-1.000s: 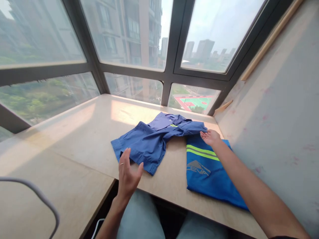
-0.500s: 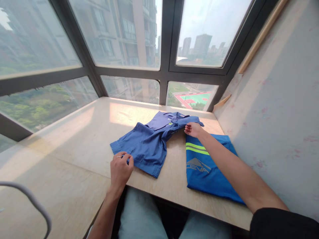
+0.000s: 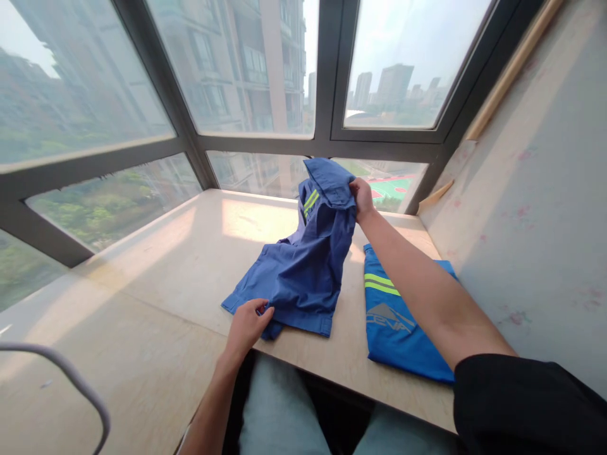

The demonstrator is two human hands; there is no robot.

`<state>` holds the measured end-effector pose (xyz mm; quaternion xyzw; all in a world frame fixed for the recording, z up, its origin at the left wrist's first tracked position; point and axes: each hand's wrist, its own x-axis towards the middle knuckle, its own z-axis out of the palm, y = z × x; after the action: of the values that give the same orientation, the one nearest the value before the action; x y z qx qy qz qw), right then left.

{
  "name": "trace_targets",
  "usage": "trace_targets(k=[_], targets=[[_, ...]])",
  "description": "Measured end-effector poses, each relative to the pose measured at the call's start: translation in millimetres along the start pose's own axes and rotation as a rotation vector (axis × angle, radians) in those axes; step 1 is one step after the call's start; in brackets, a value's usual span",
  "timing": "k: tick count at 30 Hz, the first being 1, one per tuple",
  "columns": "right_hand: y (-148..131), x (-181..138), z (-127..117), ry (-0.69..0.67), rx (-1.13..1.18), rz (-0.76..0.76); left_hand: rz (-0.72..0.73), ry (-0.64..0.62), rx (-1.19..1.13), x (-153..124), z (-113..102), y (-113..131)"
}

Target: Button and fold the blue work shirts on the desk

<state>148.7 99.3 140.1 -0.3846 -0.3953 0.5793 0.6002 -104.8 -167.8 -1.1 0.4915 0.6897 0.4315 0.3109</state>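
Observation:
A dark blue work shirt (image 3: 303,265) with yellow-green stripes hangs half raised above the pale wooden table (image 3: 190,265). My right hand (image 3: 363,197) is closed on its upper part near the collar and holds that end up in the air. My left hand (image 3: 249,325) pinches the shirt's lower hem at the table's front edge. To the right a second, brighter blue garment (image 3: 398,316) lies folded flat, with yellow-green stripes and a grey logo showing.
The table fills a bay of large windows (image 3: 237,76). A pale wall (image 3: 531,189) rises close on the right. A grey curved cable or hanger (image 3: 71,379) crosses the lower left. My knees (image 3: 284,417) sit under the table edge.
My right hand has lifted the shirt's collar end up off the table. My left hand closed on the hem and stays low near the front edge.

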Motion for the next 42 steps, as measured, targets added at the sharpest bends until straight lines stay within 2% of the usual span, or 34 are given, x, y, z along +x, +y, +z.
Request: trace_targets(k=[3,6,8,10,11,13,16,17,19,23,28,35,38,42], targets=[[5.7,-1.9,-22.9,0.211,-0.237,0.185,0.070,-0.055,-0.019,-19.8,17.6,15.0],[20.3,-20.0,-55.1,0.295,-0.364,0.238,0.170,-0.076,-0.129,-41.0,44.3,30.4],[33.0,-41.9,-74.7,0.308,-0.412,0.210,0.252,-0.195,-0.136,-52.3,61.9,36.9],[46.3,-71.2,-89.5,0.262,-0.459,0.194,0.342,-0.393,-0.086,-59.6,75.6,37.6],[52.7,-88.4,-94.8,0.196,-0.483,0.193,0.380,-0.480,-0.059,-61.8,80.2,35.5],[64.1,-126.6,-102.0,-0.178,-0.626,0.140,0.434,-0.568,-0.009,-63.7,84.4,26.5],[77.7,-185.9,-105.5,-0.689,-0.885,0.054,0.461,-0.495,0.135,-61.9,78.6,4.5],[82.0,-203.5,-105.0,-0.808,-0.989,0.021,0.457,-0.458,0.195,-60.5,74.1,-3.8],[91.7,-231.7,-102.6,-0.924,-1.163,-0.087,0.440,-0.407,0.304,-57.0,63.2,-19.7],[114.9,-257.7,-98.6,-0.877,-1.405,-0.262,0.428,-0.353,0.453,-50.0,41.2,-41.3],[133.8,-264.1,-103.6,-0.740,-1.420,-0.377,0.428,-0.221,0.558,-52.7,29.7,-46.7],[132.0,-280.6,-89.7,-0.644,-1.298,-0.544,0.576,-0.132,0.431,-79.0,53.6,-26.0],[130.4,-282.6,-79.2,-0.606,-1.253,-0.612,0.588,-0.048,0.395,-83.6,64.7,-18.2],[131.3,-280.7,-71.9,-0.606,-1.268,-0.612,0.580,0.094,0.365,-84.7,71.5,-11.8]])
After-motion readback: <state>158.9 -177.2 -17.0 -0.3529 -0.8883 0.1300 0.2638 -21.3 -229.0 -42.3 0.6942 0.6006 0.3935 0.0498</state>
